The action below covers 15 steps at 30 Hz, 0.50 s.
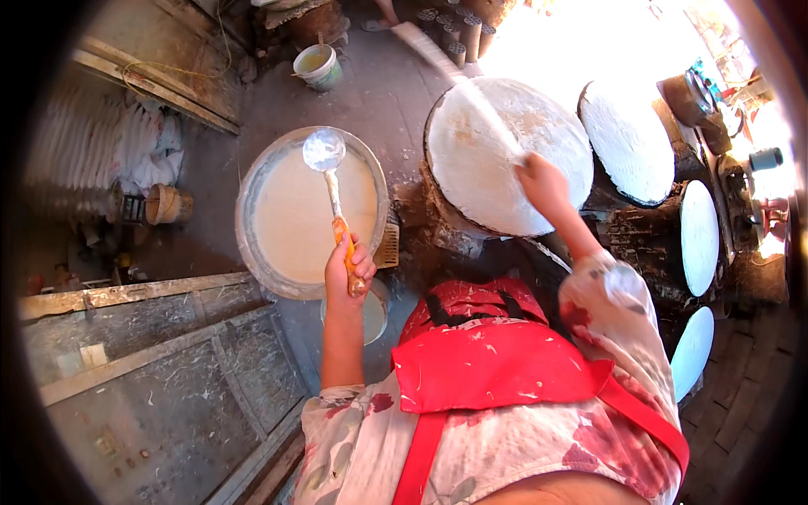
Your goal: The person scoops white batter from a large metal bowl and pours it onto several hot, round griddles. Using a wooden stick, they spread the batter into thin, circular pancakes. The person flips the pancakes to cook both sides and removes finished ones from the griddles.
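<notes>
My left hand (351, 265) grips the orange handle of a ladle (324, 150), whose round bowl is over a wide basin of cream-coloured batter (297, 221). In my right hand (544, 184) is one end of a long, flat pale stick (486, 113), blurred along its length. The stick slants up and left across a large round white-topped surface (505, 183); whether it touches the surface cannot be told. Below the basin, a smaller container of pale liquid (374, 315) is partly hidden by my left arm.
More round white tops (626, 142) stand along the right. A bucket of yellowish liquid (317, 66) is at the upper middle, near cylindrical briquettes (470, 38) and a person's foot (377, 25). Wooden-framed panels (170, 391) lie at lower left. A yellow basket (388, 246) sits beside the basin.
</notes>
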Available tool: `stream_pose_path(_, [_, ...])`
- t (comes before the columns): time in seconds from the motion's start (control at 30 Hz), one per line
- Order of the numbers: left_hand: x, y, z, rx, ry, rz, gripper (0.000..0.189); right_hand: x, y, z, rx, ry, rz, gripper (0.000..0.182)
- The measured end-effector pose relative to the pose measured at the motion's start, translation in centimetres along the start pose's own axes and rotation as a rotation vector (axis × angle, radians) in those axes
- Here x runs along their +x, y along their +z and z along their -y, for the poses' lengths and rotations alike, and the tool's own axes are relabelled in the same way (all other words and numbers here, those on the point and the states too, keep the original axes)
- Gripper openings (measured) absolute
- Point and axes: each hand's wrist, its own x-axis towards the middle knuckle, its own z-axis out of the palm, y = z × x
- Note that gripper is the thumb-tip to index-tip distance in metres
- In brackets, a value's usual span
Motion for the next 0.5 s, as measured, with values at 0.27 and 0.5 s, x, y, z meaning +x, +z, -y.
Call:
stream_pose_path(0.27, [-3.1, -2.9, -1.3, 0.019, 0.113, -0.109, 0.017, 9.8, 7.0, 14.0, -0.329, -0.159, 0.263, 0.039])
stream_pose_path(0.5, [-3.6, -4.6, -1.8, 0.014, 0.141, -0.135, 0.016, 11.1, 6.3, 13.6, -0.313, -0.048, 0.197, 0.035])
